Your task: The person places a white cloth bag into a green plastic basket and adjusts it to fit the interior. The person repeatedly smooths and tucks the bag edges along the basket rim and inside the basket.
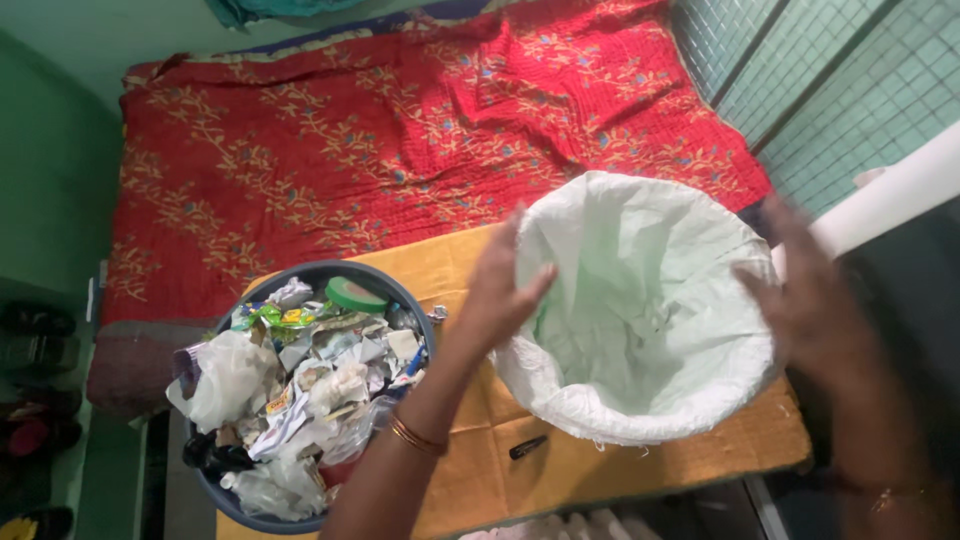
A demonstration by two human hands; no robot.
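Two hands are on the white bin liner (640, 310), which sits fitted over a container on the yellow cloth (470, 270). Your left hand (505, 285) has its fingers bent over the near rim, pinching the plastic edge. Your right hand (815, 300) lies against the opposite rim with fingers spread; it is blurred, so I cannot tell whether it actually grips the liner.

Risk, in my judgement: the liner could slip off the rim or tear if one side is pulled harder than the other, since the plastic looks thin.

Just left of your left wrist stands a dark bin (310, 395) heaped with crumpled white paper and plastic, small yellow-green printed wrappers near its top, and a round green lid (355, 293). A small black object (528, 447) lies below your left fingers on the cloth.
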